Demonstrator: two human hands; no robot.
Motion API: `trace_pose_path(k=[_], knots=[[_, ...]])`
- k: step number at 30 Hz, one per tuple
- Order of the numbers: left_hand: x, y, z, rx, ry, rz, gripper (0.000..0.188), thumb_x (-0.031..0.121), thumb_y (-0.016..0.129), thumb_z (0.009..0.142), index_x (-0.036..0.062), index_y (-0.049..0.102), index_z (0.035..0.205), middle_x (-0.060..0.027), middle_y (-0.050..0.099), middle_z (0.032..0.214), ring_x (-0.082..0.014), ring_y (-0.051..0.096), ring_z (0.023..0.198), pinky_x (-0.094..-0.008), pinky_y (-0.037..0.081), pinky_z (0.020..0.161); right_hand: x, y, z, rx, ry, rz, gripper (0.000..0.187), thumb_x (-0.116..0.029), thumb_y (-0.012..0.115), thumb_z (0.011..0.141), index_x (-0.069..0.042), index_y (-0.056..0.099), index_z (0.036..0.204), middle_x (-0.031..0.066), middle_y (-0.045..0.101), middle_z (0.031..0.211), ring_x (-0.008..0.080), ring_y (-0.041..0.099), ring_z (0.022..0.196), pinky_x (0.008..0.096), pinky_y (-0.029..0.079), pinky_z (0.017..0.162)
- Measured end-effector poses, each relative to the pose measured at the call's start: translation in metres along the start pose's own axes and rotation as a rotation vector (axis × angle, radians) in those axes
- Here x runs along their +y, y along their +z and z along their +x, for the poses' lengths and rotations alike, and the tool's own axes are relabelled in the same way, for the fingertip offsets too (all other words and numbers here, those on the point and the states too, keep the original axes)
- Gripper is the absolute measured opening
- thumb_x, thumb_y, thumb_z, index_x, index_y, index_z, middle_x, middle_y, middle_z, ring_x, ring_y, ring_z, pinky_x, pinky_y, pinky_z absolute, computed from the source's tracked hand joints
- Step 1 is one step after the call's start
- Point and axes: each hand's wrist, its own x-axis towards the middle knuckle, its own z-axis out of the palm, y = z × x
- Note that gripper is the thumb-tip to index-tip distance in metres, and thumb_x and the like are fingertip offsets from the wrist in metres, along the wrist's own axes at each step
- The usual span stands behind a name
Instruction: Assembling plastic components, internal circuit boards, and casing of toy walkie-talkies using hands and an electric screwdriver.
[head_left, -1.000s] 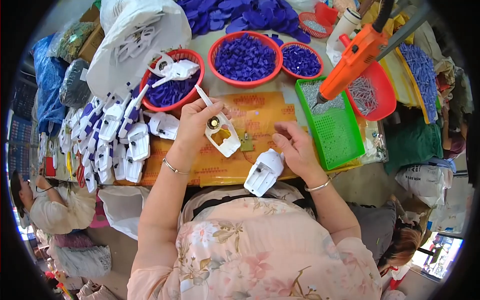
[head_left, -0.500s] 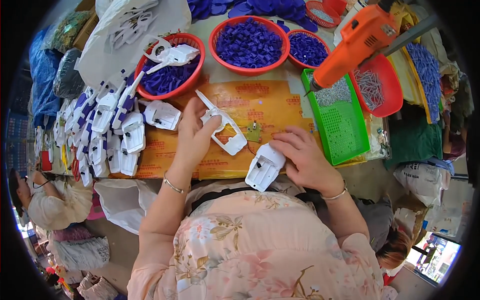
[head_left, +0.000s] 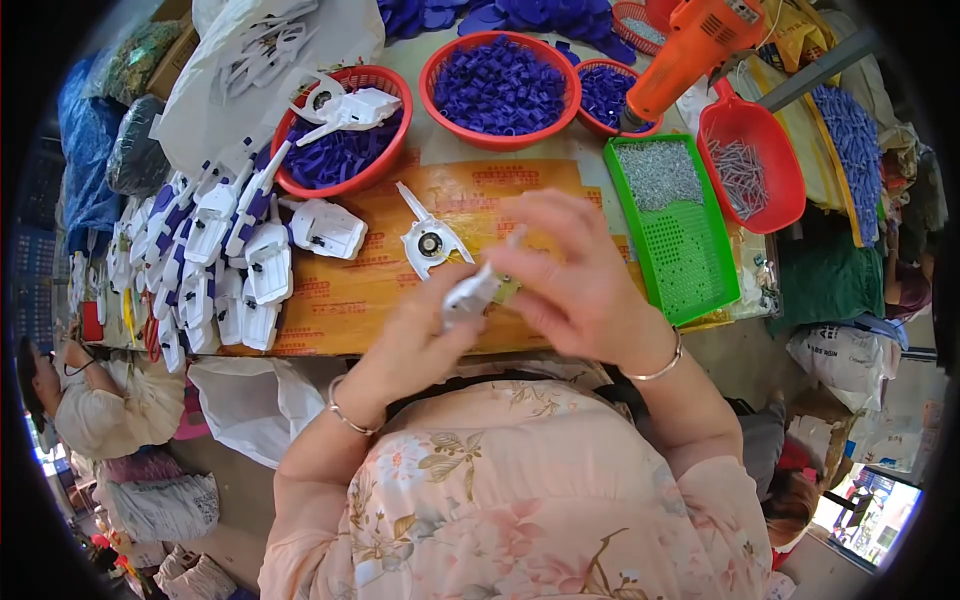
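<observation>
Orange printed sheet [head_left: 345,290] spread across a cluttered bench [head_left: 440,160], crowded with round red plastic baskets of blue plastic clips [head_left: 500,85], a flat green perforated tray [head_left: 675,225], a red scoop of small metal screws [head_left: 750,165] and rows of white-and-blue plastic housings [head_left: 215,265] along the left edge. Raised just above the sheet, a small white plastic part [head_left: 470,295], clamped between the fingers of the left hand [head_left: 415,340] and the right hand [head_left: 575,275], with another white plastic housing [head_left: 430,240] lying just beyond. Bundled sacks on the floor [head_left: 250,550] around, and another person [head_left: 90,400] seated at far left.
</observation>
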Motion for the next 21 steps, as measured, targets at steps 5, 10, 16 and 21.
trace_pose_path(k=[5,10,16,21], knots=[[-0.019,-0.025,-0.007,0.182,-0.163,-0.377,0.032,0.005,0.063,0.082,-0.0011,0.057,0.113,-0.0031,0.064,0.095,-0.0079,0.059,0.082,-0.0231,0.047,0.073,0.046,0.022,-0.023,-0.101,0.26,0.063,0.024,0.003,0.061,0.076,-0.002,0.063,0.099,0.0116,0.06,0.097,0.0292,0.055,0.094,0.0347,0.046,0.079],[-0.037,-0.03,-0.015,0.21,-0.188,-0.488,0.031,0.006,0.061,0.082,-0.0017,0.057,0.112,-0.0056,0.065,0.094,-0.0112,0.062,0.081,-0.0247,0.049,0.073,0.043,0.041,-0.029,-0.287,0.17,0.218,0.017,0.0,0.062,0.077,-0.003,0.064,0.093,0.0105,0.06,0.091,0.0282,0.055,0.087,0.036,0.046,0.075],[-0.041,-0.028,-0.016,0.22,-0.208,-0.571,0.032,0.007,0.059,0.082,-0.0022,0.057,0.113,-0.0081,0.066,0.094,-0.0145,0.064,0.079,-0.0268,0.051,0.071,0.033,0.044,-0.027,-0.377,0.121,0.182,0.015,-0.002,0.062,0.073,-0.006,0.062,0.088,0.0104,0.056,0.086,0.0297,0.054,0.086,0.0381,0.045,0.075],[-0.038,-0.03,-0.016,0.211,-0.24,-0.616,0.032,0.007,0.058,0.083,-0.0022,0.057,0.113,-0.0084,0.066,0.094,-0.015,0.064,0.078,-0.0271,0.051,0.071,0.032,0.045,-0.034,-0.409,0.13,0.108,0.018,0.0,0.062,0.074,-0.004,0.061,0.091,0.0104,0.055,0.085,0.0292,0.054,0.084,0.0371,0.045,0.073]])
